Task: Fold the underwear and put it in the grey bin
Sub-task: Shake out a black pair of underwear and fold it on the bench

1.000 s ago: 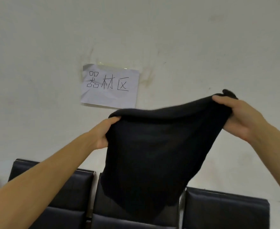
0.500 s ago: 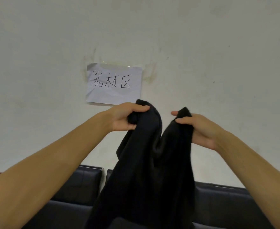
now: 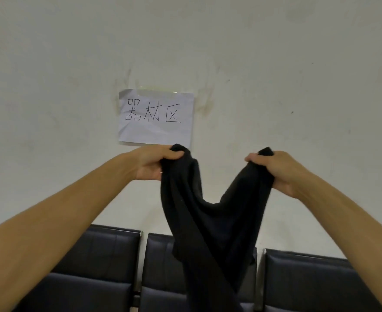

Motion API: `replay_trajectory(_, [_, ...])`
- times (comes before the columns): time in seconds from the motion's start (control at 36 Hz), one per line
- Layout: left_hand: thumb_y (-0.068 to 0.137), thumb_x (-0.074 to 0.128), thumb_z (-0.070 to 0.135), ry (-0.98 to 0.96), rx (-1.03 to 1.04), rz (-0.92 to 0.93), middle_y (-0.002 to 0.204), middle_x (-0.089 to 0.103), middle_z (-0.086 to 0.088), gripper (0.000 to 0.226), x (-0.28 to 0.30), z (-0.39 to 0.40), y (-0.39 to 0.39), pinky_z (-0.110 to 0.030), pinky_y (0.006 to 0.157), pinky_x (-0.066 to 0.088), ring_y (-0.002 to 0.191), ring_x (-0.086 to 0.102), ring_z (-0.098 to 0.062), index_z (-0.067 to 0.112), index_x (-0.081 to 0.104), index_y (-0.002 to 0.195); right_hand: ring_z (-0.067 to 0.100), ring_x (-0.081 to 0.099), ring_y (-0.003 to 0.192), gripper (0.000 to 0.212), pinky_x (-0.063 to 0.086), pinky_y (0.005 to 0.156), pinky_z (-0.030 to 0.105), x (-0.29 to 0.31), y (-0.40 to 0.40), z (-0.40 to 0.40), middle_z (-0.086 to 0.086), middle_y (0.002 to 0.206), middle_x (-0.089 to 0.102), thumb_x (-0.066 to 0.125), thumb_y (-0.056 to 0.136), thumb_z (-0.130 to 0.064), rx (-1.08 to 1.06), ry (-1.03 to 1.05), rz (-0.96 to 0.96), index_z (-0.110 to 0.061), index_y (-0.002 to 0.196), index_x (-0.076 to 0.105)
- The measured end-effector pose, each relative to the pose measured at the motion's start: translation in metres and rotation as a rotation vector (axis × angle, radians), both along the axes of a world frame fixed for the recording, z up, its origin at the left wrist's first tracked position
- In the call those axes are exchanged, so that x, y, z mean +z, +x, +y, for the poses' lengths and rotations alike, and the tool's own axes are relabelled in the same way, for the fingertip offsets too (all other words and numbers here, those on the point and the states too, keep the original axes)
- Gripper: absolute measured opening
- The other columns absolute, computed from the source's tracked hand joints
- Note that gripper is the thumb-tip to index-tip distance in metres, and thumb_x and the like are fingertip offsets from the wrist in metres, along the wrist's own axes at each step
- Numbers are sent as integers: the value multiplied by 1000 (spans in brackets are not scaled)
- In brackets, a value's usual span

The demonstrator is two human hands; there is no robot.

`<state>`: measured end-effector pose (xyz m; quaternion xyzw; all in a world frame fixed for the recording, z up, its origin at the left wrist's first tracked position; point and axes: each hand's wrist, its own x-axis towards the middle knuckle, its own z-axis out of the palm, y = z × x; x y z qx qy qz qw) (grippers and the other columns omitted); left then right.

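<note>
Your left hand (image 3: 155, 163) and right hand (image 3: 275, 170) each grip a top corner of the black underwear (image 3: 210, 221), held in mid-air above the dark seats (image 3: 100, 266); loosen either pinch and it likely drops unfolded, grey bin out of view.

**A Wall, a Paper Sign and Dark Seats**

A pale wall (image 3: 275, 64) is seen across most of the view. It is marked with faint smudges and small dark spots. A white paper sign (image 3: 156, 117) is stuck on the wall, and three characters are written on it in black. Along the bottom, a row of dark padded seats (image 3: 100, 266) is set against the wall, side by side, with thin gaps left between them.
</note>
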<state>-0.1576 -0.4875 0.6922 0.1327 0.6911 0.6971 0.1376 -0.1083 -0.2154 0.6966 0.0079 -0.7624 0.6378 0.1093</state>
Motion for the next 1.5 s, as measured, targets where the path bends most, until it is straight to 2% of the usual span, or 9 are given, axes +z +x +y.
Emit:
replay_trajectory(0.22, [92, 55, 37, 2, 162, -105, 118, 65, -5, 35, -15, -63, -19, -54, 80, 51, 110, 60, -24, 15, 60, 119, 22, 62, 94, 36, 51, 69, 35, 0, 3, 59, 9, 109, 65, 61, 90, -32, -200, -121, 26, -4, 113, 61])
replay_trajectory(0.36, [94, 54, 32, 13, 181, -72, 116, 67, -7, 32, -16, -73, -23, -45, 80, 51, 109, 62, -27, 13, 61, 118, 19, 64, 92, 34, 55, 64, 28, -5, 4, 79, 9, 106, 65, 64, 89, -18, -242, -356, 22, 1, 117, 58])
replay_trajectory(0.53, [88, 60, 12, 108, 291, 12, 94, 66, -7, 10, -7, -74, -27, -31, 69, 57, 82, 64, -19, 7, 65, 95, 23, 65, 97, 42, 59, 57, 29, -9, -2, 90, 15, 114, 63, 68, 83, -11, -248, -453, 9, 3, 120, 54])
replay_trajectory(0.64, [90, 55, 9, 183, 283, 37, 95, 64, -9, 14, -7, -75, -29, -33, 84, 52, 87, 61, -20, 3, 63, 101, 21, 65, 91, 17, 58, 53, 26, -10, -3, 88, 12, 108, 65, 63, 86, -3, -178, -387, -17, 0, 102, 61])
replay_trajectory(0.78, [88, 59, 12, 212, 449, 40, 69, 52, -3, 11, -11, -72, -33, -29, 68, 48, 65, 53, -16, 12, 57, 77, 24, 65, 90, 28, 59, 60, 34, -11, -7, 89, 13, 103, 65, 64, 85, -3, -194, -266, -76, 4, 112, 58])
replay_trajectory(0.97, [86, 60, 7, 224, 569, 107, 86, 63, -9, 6, -15, -76, -33, -30, 72, 51, 80, 60, -19, 6, 66, 89, 29, 55, 84, 17, 47, 56, 36, -27, -15, 88, 14, 90, 55, 52, 94, -12, -372, 117, -147, 1, 104, 52])
replay_trajectory(1.19, [87, 58, 7, 210, 561, 147, 90, 64, -10, 10, -16, -79, -35, -28, 70, 50, 80, 62, -19, 4, 66, 92, 30, 59, 81, 12, 52, 69, 40, -40, -13, 86, 20, 91, 60, 56, 91, -5, -324, 298, -183, 6, 96, 57])
replay_trajectory(1.33, [88, 55, 8, 180, 542, 152, 92, 63, -9, 12, -19, -81, -36, -28, 73, 50, 83, 61, -18, 5, 66, 94, 28, 65, 79, 19, 55, 58, 34, -45, -10, 87, 20, 93, 65, 63, 87, -2, -139, 166, -239, 8, 102, 56])
replay_trajectory(1.5, [89, 55, 10, 71, 489, 122, 81, 59, -6, 8, -20, -90, -31, -28, 73, 49, 73, 57, -17, 7, 62, 88, 31, 69, 85, 18, 60, 62, 37, -51, -9, 98, 22, 98, 68, 42, 92, 10, -63, 48, -280, 14, 101, 57])
